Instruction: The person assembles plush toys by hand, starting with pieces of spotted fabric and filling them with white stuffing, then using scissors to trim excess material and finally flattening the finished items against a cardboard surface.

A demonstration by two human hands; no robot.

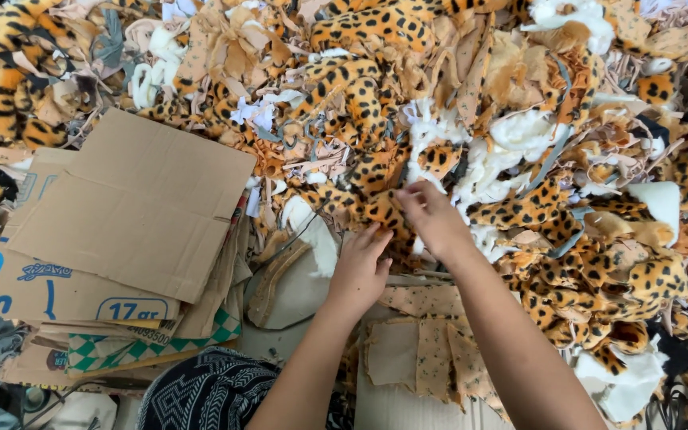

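My left hand [358,269] and my right hand [432,216] both reach into a big heap of fabric scraps [519,119]. Both pinch the same orange piece of leopard-spotted plush [376,203] at the heap's near edge. The left hand's fingers curl on its lower edge, the right hand's fingers grip its upper right corner. White stuffing fluff [511,139] lies just beyond the right hand. A small stack of tan speckled fabric pieces [428,350] lies flat under my forearms.
Flattened brown cardboard sheets [133,207] lie on the left over a printed carton [49,291]. A curved tan strip [276,275] rests beside the left hand. Black and white patterned cloth [209,394] covers my knee at the bottom.
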